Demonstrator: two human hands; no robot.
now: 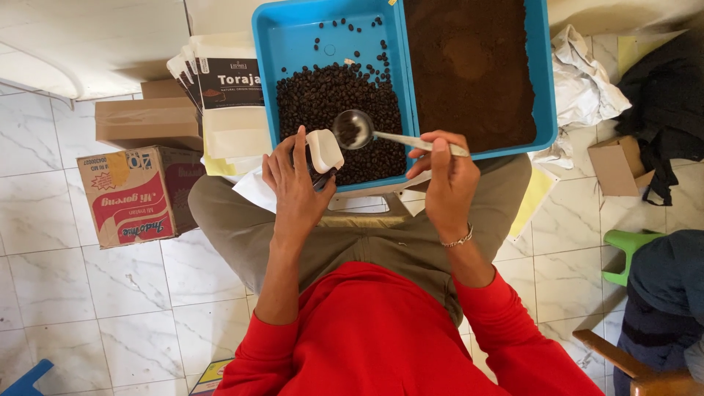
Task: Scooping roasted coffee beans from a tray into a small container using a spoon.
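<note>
Metal spoon (367,132) pinched in right hand (449,183) fingers over coffee beans (323,103), left hand (293,187) fingers grasping white scoop (324,149)

Shiny metal spoon (353,129); glossy blue plastic tray (293,37); matt beans (323,99)

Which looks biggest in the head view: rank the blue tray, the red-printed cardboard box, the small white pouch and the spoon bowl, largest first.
1. Blue tray, by far the largest.
2. Red-printed cardboard box.
3. Small white pouch in the left hand.
4. Spoon bowl, held by the right hand; pouch and bowl look close in size, so that order is unsure.
</note>
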